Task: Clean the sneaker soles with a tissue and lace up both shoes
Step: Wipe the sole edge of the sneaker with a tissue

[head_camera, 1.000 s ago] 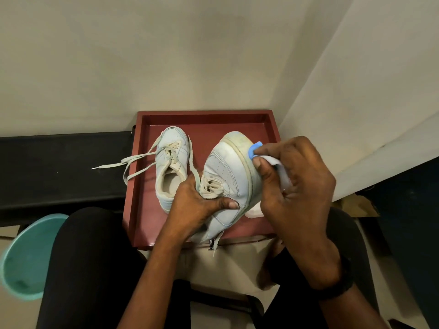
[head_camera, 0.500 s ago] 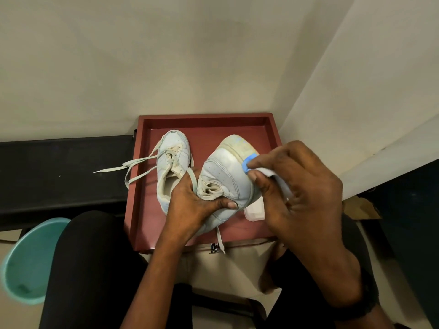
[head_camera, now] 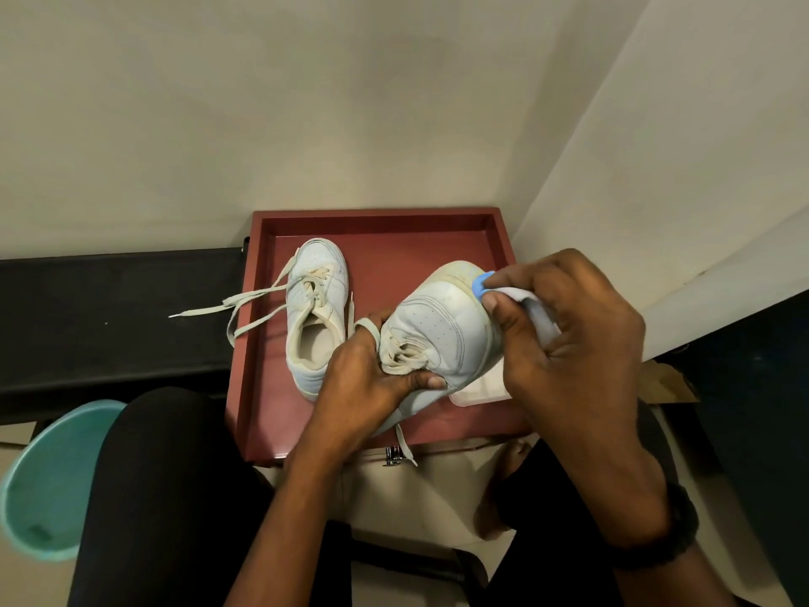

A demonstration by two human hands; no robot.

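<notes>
**A:** Well, set against half a second ago, what do we find changed, starting from the left?

**B:** Little on that side. The teal bucket [head_camera: 48, 479] at lower left is where we saw it. So are the loose laces [head_camera: 245, 300] trailing over the left rim of the red tray [head_camera: 376, 214], and so is the resting sneaker [head_camera: 319, 273]. In the middle, the held sneaker [head_camera: 442, 326] has swung its toe slightly to the right. The tissue [head_camera: 516, 295] has slid with it along the sole edge at the toe.

**A:** And how do we read the hands?

**B:** The left hand [head_camera: 363, 378] rises from bottom centre. We see its fingers curled round the held sneaker's laced middle, with the thumb across the side and a lace passing over one finger. That sneaker is tipped on its side above the tray, toe toward the upper right. At centre right, the right hand [head_camera: 573, 343] pinches the tissue between thumb and forefinger. It presses the blue-tipped end against the sole rim, and its other fingers are curled over the rest. A white packet [head_camera: 479, 392] lies on the tray just below that hand.
</notes>
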